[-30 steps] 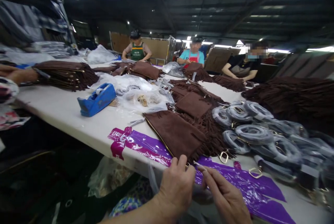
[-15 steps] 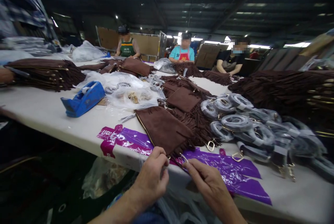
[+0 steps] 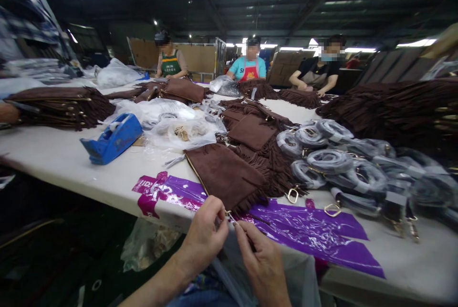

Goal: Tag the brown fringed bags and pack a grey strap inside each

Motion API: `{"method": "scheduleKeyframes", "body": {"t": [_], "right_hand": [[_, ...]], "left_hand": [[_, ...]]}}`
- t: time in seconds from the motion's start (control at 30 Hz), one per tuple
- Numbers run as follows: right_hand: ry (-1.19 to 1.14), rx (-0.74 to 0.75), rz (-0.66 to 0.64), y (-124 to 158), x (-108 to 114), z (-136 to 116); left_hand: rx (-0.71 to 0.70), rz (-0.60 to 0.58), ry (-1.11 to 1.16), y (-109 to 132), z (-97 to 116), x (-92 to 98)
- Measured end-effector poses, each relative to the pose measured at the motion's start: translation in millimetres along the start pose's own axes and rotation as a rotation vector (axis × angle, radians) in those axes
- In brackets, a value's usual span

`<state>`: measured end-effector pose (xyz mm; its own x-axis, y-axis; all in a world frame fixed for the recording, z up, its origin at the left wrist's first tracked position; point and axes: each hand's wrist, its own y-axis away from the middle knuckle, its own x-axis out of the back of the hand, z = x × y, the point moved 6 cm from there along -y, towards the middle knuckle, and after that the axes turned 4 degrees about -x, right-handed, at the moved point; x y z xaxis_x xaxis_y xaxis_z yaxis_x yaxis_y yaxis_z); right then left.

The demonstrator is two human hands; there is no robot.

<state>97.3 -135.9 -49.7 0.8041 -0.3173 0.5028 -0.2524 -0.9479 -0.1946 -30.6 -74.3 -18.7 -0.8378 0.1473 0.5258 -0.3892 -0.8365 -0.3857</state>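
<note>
A brown fringed bag [image 3: 223, 173] with a gold zip along its left edge lies at the table's front edge. My left hand [image 3: 209, 226] is closed in a pinch at the bag's near corner, by a small gold metal piece. Close beside it, my right hand [image 3: 259, 254] pinches a thin pale strip [image 3: 231, 217] whose tip meets the gold piece. What exactly the left fingers hold is hidden. Under the bag and to its right, glossy purple plastic [image 3: 307, 230] covers the table edge.
A blue tape dispenser [image 3: 112, 137] stands left of a clear plastic bag [image 3: 179, 128]. Wrapped coiled straps [image 3: 329, 159] are heaped on the right. Brown fringed bags [image 3: 60, 104] form a stack at left. Several people [image 3: 248, 66] work across the table [image 3: 64, 154].
My right hand has moved left, closer to my left hand, bringing the pale strip to the gold piece. The brown bag has stayed in place.
</note>
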Motion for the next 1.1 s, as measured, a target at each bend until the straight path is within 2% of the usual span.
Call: {"method": "scheduleKeyframes", "body": {"t": [0.13,0.43,0.6,0.73,0.9,1.1], "right_hand": [[0.063,0.040,0.051,0,1,-2],[0.212,0.079,0.060,-4,1,-10],[0.286,0.106,0.013,-7,-6,-11],[0.333,0.121,0.032,-9,-7,-10],[0.359,0.123,0.024,-9,-8,-6],[0.352,0.097,-0.002,-12,-10,-2]], "left_hand": [[-0.008,0.002,0.019,0,-1,0.6],[0.012,-0.007,0.010,1,-3,0.0],[0.053,-0.047,0.039,1,1,5.9],[0.062,-0.125,0.000,-12,2,15.6],[-0.121,-0.374,-0.162,-28,-3,12.2],[-0.434,-0.463,-0.474,-26,-3,0.5]]}}
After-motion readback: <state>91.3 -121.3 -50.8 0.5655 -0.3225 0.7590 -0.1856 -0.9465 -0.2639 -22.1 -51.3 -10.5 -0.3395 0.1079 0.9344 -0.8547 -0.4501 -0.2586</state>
